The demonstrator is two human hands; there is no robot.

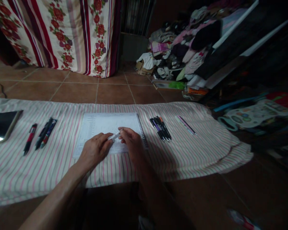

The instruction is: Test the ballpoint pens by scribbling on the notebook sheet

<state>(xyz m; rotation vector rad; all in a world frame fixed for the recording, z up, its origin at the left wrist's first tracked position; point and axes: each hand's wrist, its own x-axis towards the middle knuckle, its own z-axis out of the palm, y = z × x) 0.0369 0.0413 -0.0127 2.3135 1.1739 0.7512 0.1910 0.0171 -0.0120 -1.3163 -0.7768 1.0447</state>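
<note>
A spiral notebook (103, 126) lies open on a striped cloth (182, 153) spread over the floor. Both my hands rest on its near part. My left hand (94, 150) and my right hand (132, 142) are closed on the two ends of a white pen (115, 135), held level just above the page. Three pens (39, 134) lie on the cloth to the left of the notebook. A bunch of several dark pens (160, 128) lies to its right, and a pink pen (186, 125) lies further right.
A dark phone (2, 125) lies at the cloth's far left. Brown floor tiles (115, 92) stretch beyond the cloth to a flowered drape (62, 35). A heap of clothes (182, 48) and a paint palette (252, 115) are on the right.
</note>
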